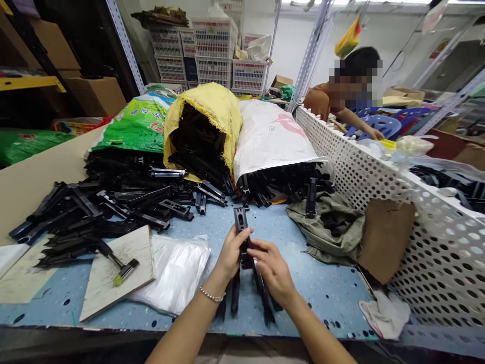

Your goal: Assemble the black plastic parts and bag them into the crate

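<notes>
My left hand (230, 251) grips a black slotted part (241, 218), thumb and fingers closed around its middle. From the other side, my right hand (273, 269) has its curved fingers on the lower portion of the same part; the exact contact is hidden. Under and between my hands, several long black strips (261, 296) point toward the table's front edge; whether they join the held part I cannot tell. To the left, a small hammer (126, 270) with a yellowish-green face lies on a white board (99, 296).
Black parts (85, 202) lie heaped at left. Behind them, a green sack (132, 126), yellow sack (231, 108) and white sack (269, 136) spill more. Clear plastic bags (176, 273) lie beside the board. A perforated white wall (379, 177) bounds the right; a person (322, 101) sits beyond.
</notes>
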The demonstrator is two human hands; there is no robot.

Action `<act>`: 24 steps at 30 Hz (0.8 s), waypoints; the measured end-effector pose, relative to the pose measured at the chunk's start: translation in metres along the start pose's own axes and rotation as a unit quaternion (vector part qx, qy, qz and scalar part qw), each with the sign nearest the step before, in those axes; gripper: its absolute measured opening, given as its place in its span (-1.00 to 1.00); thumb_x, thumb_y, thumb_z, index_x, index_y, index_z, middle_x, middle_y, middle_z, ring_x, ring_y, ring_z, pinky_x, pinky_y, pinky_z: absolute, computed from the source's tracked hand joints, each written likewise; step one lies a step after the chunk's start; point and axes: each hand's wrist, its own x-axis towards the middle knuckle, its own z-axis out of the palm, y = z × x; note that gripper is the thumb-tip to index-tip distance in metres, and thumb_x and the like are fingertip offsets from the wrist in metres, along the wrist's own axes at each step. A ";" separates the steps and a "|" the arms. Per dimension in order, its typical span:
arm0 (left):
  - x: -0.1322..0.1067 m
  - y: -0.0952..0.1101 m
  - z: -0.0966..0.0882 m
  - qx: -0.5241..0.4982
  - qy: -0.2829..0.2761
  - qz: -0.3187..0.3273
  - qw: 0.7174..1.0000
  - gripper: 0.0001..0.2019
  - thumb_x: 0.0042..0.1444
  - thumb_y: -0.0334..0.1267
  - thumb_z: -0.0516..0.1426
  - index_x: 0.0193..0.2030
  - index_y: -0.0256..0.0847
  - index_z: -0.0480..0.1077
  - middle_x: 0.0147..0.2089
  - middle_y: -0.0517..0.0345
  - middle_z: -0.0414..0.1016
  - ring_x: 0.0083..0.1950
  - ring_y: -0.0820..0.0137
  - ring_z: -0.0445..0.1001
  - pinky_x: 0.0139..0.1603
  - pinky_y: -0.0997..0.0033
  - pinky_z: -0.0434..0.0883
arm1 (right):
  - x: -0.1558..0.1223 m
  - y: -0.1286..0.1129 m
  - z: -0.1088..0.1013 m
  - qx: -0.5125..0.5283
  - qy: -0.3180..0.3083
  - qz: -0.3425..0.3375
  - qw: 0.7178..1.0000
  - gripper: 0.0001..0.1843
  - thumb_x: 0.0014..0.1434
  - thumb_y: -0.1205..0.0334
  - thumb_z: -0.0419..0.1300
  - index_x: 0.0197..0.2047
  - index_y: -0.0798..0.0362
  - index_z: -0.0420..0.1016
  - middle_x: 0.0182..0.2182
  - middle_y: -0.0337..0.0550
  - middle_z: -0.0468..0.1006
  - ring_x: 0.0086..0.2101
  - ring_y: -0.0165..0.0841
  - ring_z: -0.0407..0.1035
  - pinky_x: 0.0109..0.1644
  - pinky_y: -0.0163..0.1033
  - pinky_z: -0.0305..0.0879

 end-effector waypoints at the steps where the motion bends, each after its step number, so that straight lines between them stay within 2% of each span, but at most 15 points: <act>1: -0.007 0.004 -0.002 0.017 -0.015 -0.013 1.000 -0.59 -0.05 0.00 0.26 -0.17 -0.25 0.36 -0.47 0.20 0.46 -0.45 0.43 0.46 -0.38 0.46 0.41 | 0.006 -0.002 -0.005 0.010 0.019 0.011 1.000 -0.67 0.32 0.19 -0.04 0.10 -0.09 0.34 0.00 -0.05 0.43 -0.01 -0.20 0.31 0.03 -0.03 0.30; 3: -0.024 0.010 -0.007 0.045 -0.052 -0.037 0.997 -0.64 -0.03 -0.03 0.25 -0.21 -0.25 0.36 -0.53 0.22 0.44 -0.54 0.48 0.42 -0.47 0.51 0.37 | 0.025 0.003 -0.013 -0.011 0.070 0.036 0.997 -0.69 0.33 0.12 -0.06 0.05 -0.03 0.34 -0.12 -0.04 0.45 -0.11 -0.21 0.32 -0.02 -0.04 0.30; 4: -0.031 0.012 -0.010 0.050 -0.065 -0.045 0.996 -0.67 -0.03 -0.05 0.24 -0.24 -0.25 0.36 -0.52 0.22 0.45 -0.55 0.49 0.41 -0.49 0.52 0.37 | 0.036 0.007 -0.015 -0.034 0.077 0.036 0.996 -0.69 0.32 0.06 -0.04 0.01 0.00 0.36 -0.17 -0.04 0.44 -0.14 -0.20 0.31 -0.04 -0.03 0.28; 7: -0.045 0.012 -0.012 0.043 -0.075 -0.058 0.995 -0.70 -0.02 -0.04 0.23 -0.31 -0.25 0.36 -0.49 0.20 0.46 -0.56 0.49 0.42 -0.53 0.54 0.35 | 0.064 0.017 -0.009 -0.053 0.032 0.009 0.998 -0.65 0.28 -0.06 -0.02 -0.21 0.02 0.39 -0.32 -0.08 0.41 -0.24 -0.20 0.28 -0.09 -0.05 0.25; 10: -0.046 0.012 -0.015 0.037 -0.035 -0.032 0.998 -0.70 -0.03 -0.05 0.25 -0.33 -0.25 0.38 -0.45 0.21 0.46 -0.55 0.52 0.40 -0.53 0.55 0.34 | 0.072 0.012 0.007 0.054 -0.009 0.085 0.995 -0.61 0.33 -0.07 -0.14 -0.27 0.00 0.34 -0.48 -0.22 0.33 -0.40 -0.31 0.25 -0.27 -0.19 0.25; 12: -0.042 0.013 -0.020 0.022 -0.002 -0.008 1.000 -0.69 -0.03 -0.06 0.26 -0.28 -0.25 0.41 -0.39 0.20 0.47 -0.50 0.54 0.41 -0.49 0.57 0.34 | 0.062 0.001 0.013 0.115 -0.034 0.138 0.983 -0.59 0.37 -0.04 -0.23 -0.25 -0.01 0.31 -0.52 -0.28 0.30 -0.47 -0.35 0.23 -0.36 -0.24 0.22; 13: -0.041 0.014 -0.023 0.006 0.013 -0.001 1.000 -0.68 -0.03 -0.06 0.26 -0.24 -0.25 0.42 -0.37 0.19 0.48 -0.47 0.54 0.42 -0.47 0.58 0.34 | 0.054 -0.005 0.014 0.120 -0.049 0.131 0.983 -0.58 0.37 -0.03 -0.24 -0.25 0.00 0.31 -0.51 -0.27 0.32 -0.47 -0.36 0.24 -0.35 -0.25 0.22; 14: -0.040 0.015 -0.025 -0.010 0.024 0.001 1.000 -0.65 -0.03 -0.05 0.26 -0.19 -0.25 0.42 -0.36 0.18 0.48 -0.45 0.54 0.42 -0.45 0.58 0.34 | 0.044 -0.010 0.015 0.103 -0.068 0.098 0.987 -0.58 0.37 -0.03 -0.23 -0.24 0.00 0.32 -0.47 -0.24 0.36 -0.43 -0.35 0.26 -0.32 -0.23 0.22; 16: -0.039 0.014 -0.029 -0.034 0.035 -0.008 0.999 -0.62 -0.02 -0.03 0.25 -0.16 -0.28 0.43 -0.37 0.17 0.47 -0.45 0.54 0.40 -0.44 0.57 0.33 | 0.024 -0.020 0.017 0.021 -0.098 -0.014 0.995 -0.63 0.35 -0.03 -0.14 -0.20 0.02 0.35 -0.35 -0.14 0.44 -0.34 -0.30 0.27 -0.24 -0.17 0.21; 19: -0.041 0.009 -0.028 -0.018 0.051 -0.014 0.998 -0.63 -0.04 0.00 0.26 -0.24 -0.29 0.41 -0.45 0.22 0.42 -0.49 0.54 0.36 -0.44 0.56 0.32 | 0.002 -0.026 0.023 -0.099 -0.084 -0.146 0.981 -0.68 0.35 0.05 -0.10 -0.19 0.06 0.35 -0.31 -0.03 0.46 -0.34 -0.25 0.22 -0.26 -0.13 0.16; 21: -0.045 0.005 -0.026 0.014 0.078 0.019 0.997 -0.63 -0.06 -0.02 0.27 -0.23 -0.24 0.38 -0.47 0.28 0.38 -0.48 0.53 0.36 -0.43 0.56 0.33 | -0.002 -0.025 0.028 -0.119 -0.059 -0.176 0.975 -0.68 0.37 0.09 -0.13 -0.23 0.07 0.34 -0.35 -0.04 0.43 -0.38 -0.26 0.18 -0.30 -0.14 0.14; 24: -0.052 0.006 -0.026 0.061 0.105 0.086 0.989 -0.57 -0.03 -0.03 0.26 -0.06 -0.16 0.31 -0.45 0.32 0.39 -0.43 0.49 0.40 -0.36 0.52 0.37 | 0.003 -0.024 0.031 -0.094 -0.067 -0.187 0.976 -0.65 0.37 0.07 -0.16 -0.24 0.07 0.33 -0.40 -0.08 0.40 -0.40 -0.28 0.17 -0.33 -0.17 0.13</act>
